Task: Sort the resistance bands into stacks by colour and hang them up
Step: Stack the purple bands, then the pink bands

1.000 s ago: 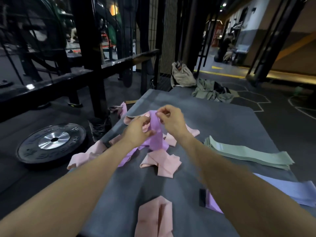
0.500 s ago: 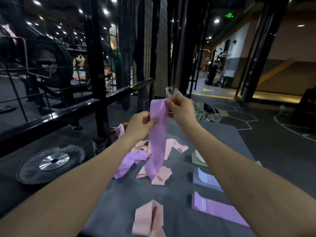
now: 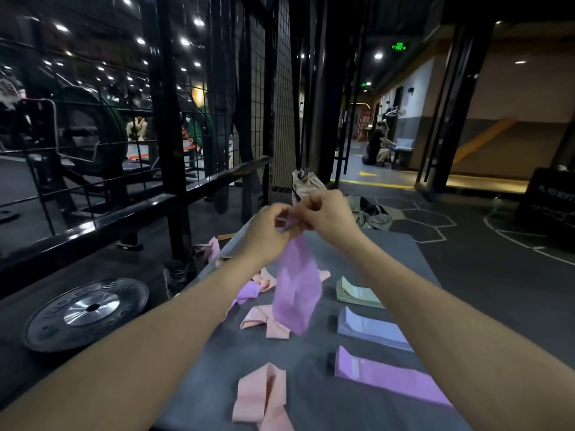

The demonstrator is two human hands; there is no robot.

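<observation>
We see a long flat purple band [image 3: 297, 293] hanging limp above the tabletop [image 3: 389, 262], its top end pinched by left hand [image 3: 267, 234] and right hand [image 3: 326, 216] fingers.

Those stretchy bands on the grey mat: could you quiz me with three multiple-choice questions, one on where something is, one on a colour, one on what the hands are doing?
1. Where does the weight plate lie?
A. on the floor left of the mat
B. on the mat
C. hung on the rack

2. What colour is the neat stack farthest from the camera?
A. pink
B. green
C. purple

3. What are the hands doing?
A. resting flat
B. lifting the plate
C. both pinching one purple band

Answers: 1 A, it lies beside the mat's left edge. 2 B, the green stack lies beyond the blue stack and purple stack. 3 C, left hand and right hand grip the top of the hanging purple band.
</observation>
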